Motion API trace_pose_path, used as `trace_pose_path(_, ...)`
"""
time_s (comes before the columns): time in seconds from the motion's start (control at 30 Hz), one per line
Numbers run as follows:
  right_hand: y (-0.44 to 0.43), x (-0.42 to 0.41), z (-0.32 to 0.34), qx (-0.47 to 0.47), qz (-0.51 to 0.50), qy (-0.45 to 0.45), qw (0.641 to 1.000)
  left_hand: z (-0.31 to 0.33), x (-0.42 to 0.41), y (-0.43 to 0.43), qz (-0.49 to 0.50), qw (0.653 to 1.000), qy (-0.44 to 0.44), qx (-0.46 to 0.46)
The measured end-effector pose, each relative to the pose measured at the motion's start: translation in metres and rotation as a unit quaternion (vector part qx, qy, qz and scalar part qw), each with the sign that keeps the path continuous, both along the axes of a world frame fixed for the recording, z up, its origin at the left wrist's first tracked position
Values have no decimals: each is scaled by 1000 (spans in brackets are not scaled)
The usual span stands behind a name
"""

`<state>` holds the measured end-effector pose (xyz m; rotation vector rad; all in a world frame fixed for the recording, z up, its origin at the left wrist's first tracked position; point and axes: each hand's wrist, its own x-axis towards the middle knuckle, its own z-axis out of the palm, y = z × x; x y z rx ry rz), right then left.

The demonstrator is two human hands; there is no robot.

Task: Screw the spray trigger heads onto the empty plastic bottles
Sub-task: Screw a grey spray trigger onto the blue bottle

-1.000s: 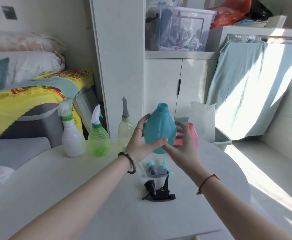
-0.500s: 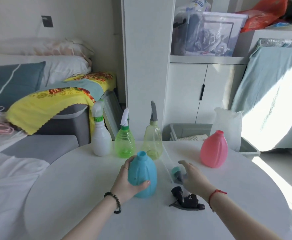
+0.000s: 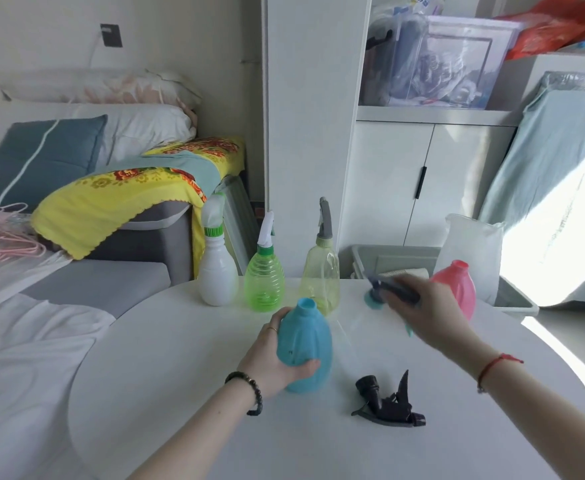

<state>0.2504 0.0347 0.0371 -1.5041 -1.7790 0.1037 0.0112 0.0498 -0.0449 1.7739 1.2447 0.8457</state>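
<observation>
Nearest the camera, a black spray trigger head (image 3: 388, 400) lies on its side on the round white table (image 3: 166, 393), below the right hand and just right of the left hand, touched by neither. The left hand (image 3: 274, 359), a dark bead bracelet (image 3: 249, 393) on its wrist, is wrapped around the side of an open-necked teal bottle (image 3: 305, 344) that stands upright on the table, thumb across the front and fingers behind. Up and to the right, clear of the table, the right hand (image 3: 429, 313) is closed on a teal-and-grey trigger head (image 3: 384, 292), blurred, with its round teal collar showing at the left of the fingers; a red cord (image 3: 492, 367) circles that wrist. The held head is apart from the teal bottle's neck, above and to its right. Just behind the right hand stands a pink bottle (image 3: 459, 289) with no head on it. Farther back, beyond the left hand, three bottles already wearing trigger heads stand in a row: a white bottle (image 3: 216, 271), a green bottle (image 3: 264, 282), and a pale yellow bottle (image 3: 321, 275). Beyond the table stand a grey sofa (image 3: 118, 275) and a white cabinet (image 3: 422, 181).
</observation>
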Motion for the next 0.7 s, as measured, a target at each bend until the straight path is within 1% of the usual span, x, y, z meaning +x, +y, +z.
trace_pose_path(0.07,-4,-9,41,46,1,57,997,1,0,0,-4,1000,1,-2)
trace_pose_path(0.17,-12,-25,98,62,60,155,984,2,0,0,-6,1000,10,5)
trace_pose_path(0.23,-16,-34,123,51,80,163,982,2,1,0,-6,1000,7,3)
trace_pose_path(0.37,-15,-49,133,16,84,94,992,3,0,-1,-7,1000,0,-6)
trace_pose_path(0.53,0,-63,102,-38,98,45,993,3,0,-2,-5,1000,1,-16)
trace_pose_path(0.7,16,-77,67,-123,129,-91,980,2,0,-2,-2,1000,7,-18)
